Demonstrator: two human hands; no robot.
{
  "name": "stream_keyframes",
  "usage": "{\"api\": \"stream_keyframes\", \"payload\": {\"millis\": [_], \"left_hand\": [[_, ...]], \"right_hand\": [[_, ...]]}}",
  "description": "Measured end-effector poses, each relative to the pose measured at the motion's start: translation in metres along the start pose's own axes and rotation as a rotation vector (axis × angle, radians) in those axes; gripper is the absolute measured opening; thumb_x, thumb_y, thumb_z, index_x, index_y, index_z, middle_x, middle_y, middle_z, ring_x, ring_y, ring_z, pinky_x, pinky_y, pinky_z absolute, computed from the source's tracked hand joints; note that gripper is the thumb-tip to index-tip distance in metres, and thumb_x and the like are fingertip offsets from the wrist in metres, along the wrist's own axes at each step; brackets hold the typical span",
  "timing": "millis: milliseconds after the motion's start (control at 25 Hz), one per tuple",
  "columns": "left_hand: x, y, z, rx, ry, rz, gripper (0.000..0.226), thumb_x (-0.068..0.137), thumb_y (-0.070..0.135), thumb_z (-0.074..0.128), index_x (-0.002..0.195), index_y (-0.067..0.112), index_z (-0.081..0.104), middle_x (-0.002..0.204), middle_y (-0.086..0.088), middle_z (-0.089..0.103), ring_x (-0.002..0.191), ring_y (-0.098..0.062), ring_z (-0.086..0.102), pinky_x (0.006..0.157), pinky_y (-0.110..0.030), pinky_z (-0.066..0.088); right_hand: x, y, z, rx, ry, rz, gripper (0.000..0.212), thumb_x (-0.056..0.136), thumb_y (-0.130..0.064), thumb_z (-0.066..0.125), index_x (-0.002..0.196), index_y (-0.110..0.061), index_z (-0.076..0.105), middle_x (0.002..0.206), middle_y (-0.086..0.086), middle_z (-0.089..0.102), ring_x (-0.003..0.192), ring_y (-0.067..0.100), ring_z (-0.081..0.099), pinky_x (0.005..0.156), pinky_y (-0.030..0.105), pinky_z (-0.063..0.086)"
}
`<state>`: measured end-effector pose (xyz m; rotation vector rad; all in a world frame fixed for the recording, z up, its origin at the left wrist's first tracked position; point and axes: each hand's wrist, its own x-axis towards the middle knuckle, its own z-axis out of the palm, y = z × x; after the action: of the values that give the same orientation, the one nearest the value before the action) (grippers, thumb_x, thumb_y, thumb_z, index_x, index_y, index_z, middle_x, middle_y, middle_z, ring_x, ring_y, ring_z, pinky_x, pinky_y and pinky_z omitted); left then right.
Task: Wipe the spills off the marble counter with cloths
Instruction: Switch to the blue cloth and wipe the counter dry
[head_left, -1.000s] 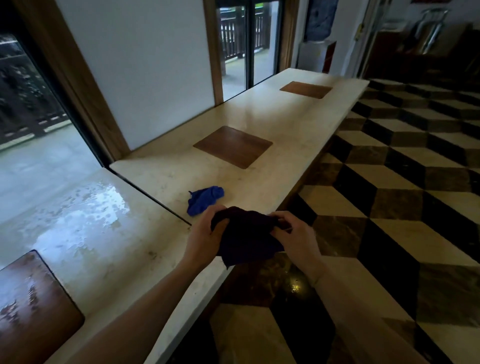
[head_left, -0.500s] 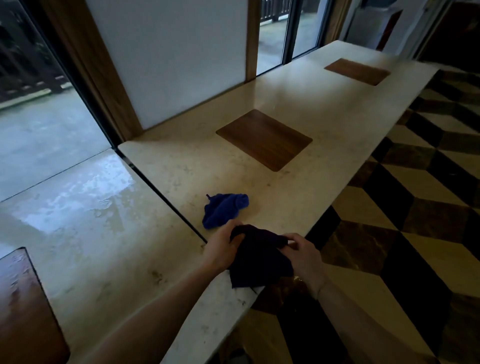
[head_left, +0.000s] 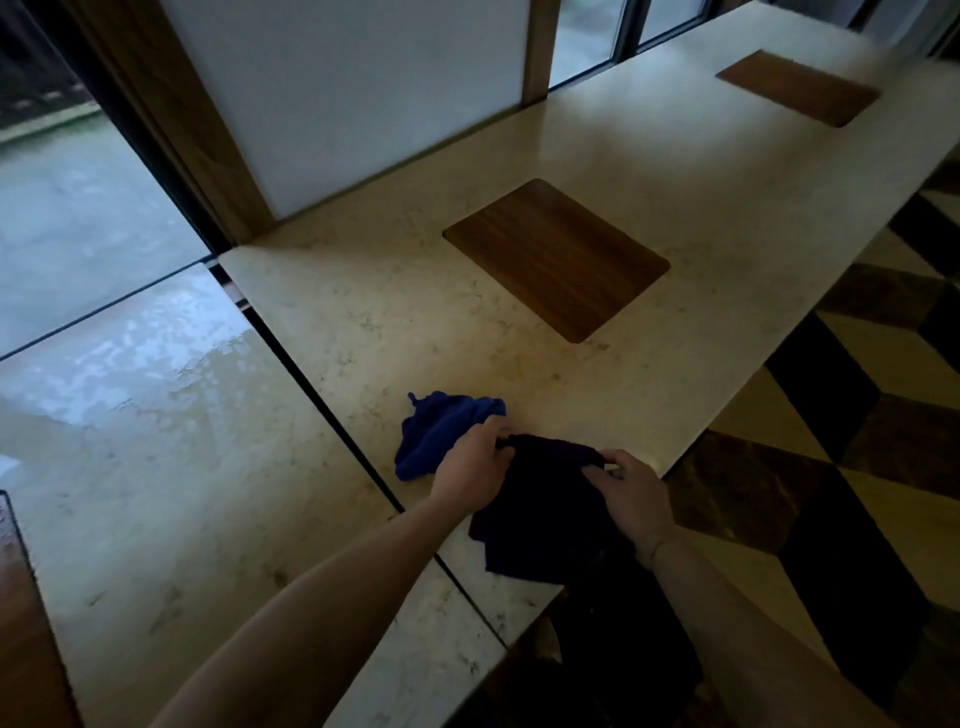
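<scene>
While the left hand (head_left: 470, 470) and the right hand (head_left: 634, 493) each pinch a top corner of the dark cloth (head_left: 545, 512), its lower part drapes on the marble counter (head_left: 363, 312) near the front edge. The left hand hides part of the blue cloth (head_left: 439, 431) lying crumpled just behind. Any spills are hard to make out.

Head view, looking forward and down, near counter (head_left: 649, 171)
</scene>
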<state>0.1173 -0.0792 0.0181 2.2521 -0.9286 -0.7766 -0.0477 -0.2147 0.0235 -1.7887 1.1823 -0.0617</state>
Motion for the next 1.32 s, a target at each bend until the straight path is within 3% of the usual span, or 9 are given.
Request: {"api": "stream_keyframes", "payload": {"millis": [160, 280, 400, 520, 680, 840, 1000, 1200, 1320], "left_hand": [[-0.012, -0.020, -0.012, 0.060, 0.245, -0.085, 0.033, 0.101, 0.027, 0.051, 0.134, 0.025, 0.051, 0.133, 0.004, 0.050, 0.108, -0.014, 0.057, 0.083, -0.032, 0.052], [-0.031, -0.050, -0.024, 0.177, 0.342, -0.164, 0.038, 0.097, 0.025, 0.056, 0.134, 0.024, 0.049, 0.134, -0.001, 0.046, 0.115, -0.021, 0.052, 0.078, -0.034, 0.053], [-0.047, -0.071, -0.021, 0.373, 0.303, -0.190, 0.041, 0.091, 0.029, 0.062, 0.130, 0.024, 0.048, 0.132, -0.005, 0.048, 0.120, -0.028, 0.048, 0.088, -0.041, 0.051], [-0.049, -0.076, -0.017, 0.462, 0.265, -0.210, 0.046, 0.092, 0.032, 0.060, 0.134, 0.028, 0.041, 0.138, -0.005, 0.045, 0.124, -0.031, 0.046, 0.098, -0.045, 0.043], [-0.036, -0.078, -0.020, 0.397, 0.237, -0.275, 0.048, 0.098, 0.025, 0.052, 0.143, 0.028, 0.036, 0.146, -0.003, 0.039, 0.132, -0.029, 0.037, 0.105, -0.045, 0.037], [-0.042, -0.074, -0.026, 0.215, 0.343, -0.252, 0.041, 0.099, 0.027, 0.054, 0.139, 0.025, 0.048, 0.134, -0.002, 0.053, 0.121, -0.025, 0.050, 0.097, -0.042, 0.046], [-0.063, -0.056, -0.048, -0.040, 0.487, -0.221, 0.029, 0.100, 0.023, 0.053, 0.129, 0.018, 0.057, 0.113, 0.003, 0.055, 0.104, -0.017, 0.053, 0.087, -0.029, 0.045], [-0.109, -0.035, -0.087, -0.230, 0.687, -0.226, 0.019, 0.105, 0.025, 0.044, 0.102, 0.019, 0.061, 0.088, 0.001, 0.063, 0.078, -0.012, 0.058, 0.065, -0.017, 0.041], [-0.146, -0.028, -0.102, -0.229, 0.784, -0.257, 0.024, 0.106, 0.026, 0.042, 0.097, 0.017, 0.062, 0.081, 0.003, 0.064, 0.073, -0.010, 0.058, 0.060, -0.013, 0.040]], "right_hand": [[0.026, 0.000, -0.003, -0.181, -0.097, -0.038, 0.025, 0.095, -0.033, 0.059, 0.118, -0.023, 0.061, 0.113, 0.000, 0.065, 0.091, 0.018, 0.060, 0.079, 0.035, 0.052], [0.043, -0.019, -0.006, -0.395, -0.098, -0.167, 0.044, 0.089, -0.025, 0.060, 0.132, -0.030, 0.051, 0.129, -0.001, 0.050, 0.111, 0.021, 0.050, 0.086, 0.037, 0.047], [0.056, -0.055, 0.017, -0.591, -0.061, -0.517, 0.046, 0.088, -0.024, 0.058, 0.133, -0.030, 0.051, 0.129, -0.002, 0.051, 0.118, 0.024, 0.047, 0.091, 0.039, 0.047], [0.065, -0.080, 0.057, -0.737, -0.140, -0.830, 0.052, 0.088, -0.020, 0.061, 0.138, -0.029, 0.048, 0.133, 0.002, 0.052, 0.118, 0.026, 0.048, 0.090, 0.040, 0.044], [0.092, -0.086, 0.085, -0.892, -0.298, -0.882, 0.062, 0.088, -0.015, 0.061, 0.143, -0.037, 0.042, 0.143, 0.001, 0.045, 0.127, 0.028, 0.043, 0.099, 0.044, 0.042], [0.102, -0.085, 0.088, -0.645, -0.331, -0.780, 0.039, 0.093, -0.020, 0.057, 0.130, -0.029, 0.060, 0.123, 0.001, 0.059, 0.110, 0.024, 0.054, 0.089, 0.038, 0.046], [0.087, -0.110, 0.085, -0.479, -0.450, -0.726, 0.023, 0.096, -0.022, 0.053, 0.111, -0.010, 0.066, 0.109, 0.010, 0.063, 0.094, 0.024, 0.057, 0.072, 0.031, 0.037], [0.040, -0.160, 0.083, -0.254, -0.569, -0.734, 0.031, 0.102, -0.027, 0.048, 0.098, -0.005, 0.070, 0.089, 0.005, 0.067, 0.082, 0.022, 0.060, 0.061, 0.025, 0.039], [0.003, -0.178, 0.091, -0.206, -0.624, -0.771, 0.036, 0.103, -0.027, 0.047, 0.100, 0.000, 0.070, 0.091, 0.010, 0.068, 0.084, 0.026, 0.062, 0.067, 0.033, 0.043]]}}
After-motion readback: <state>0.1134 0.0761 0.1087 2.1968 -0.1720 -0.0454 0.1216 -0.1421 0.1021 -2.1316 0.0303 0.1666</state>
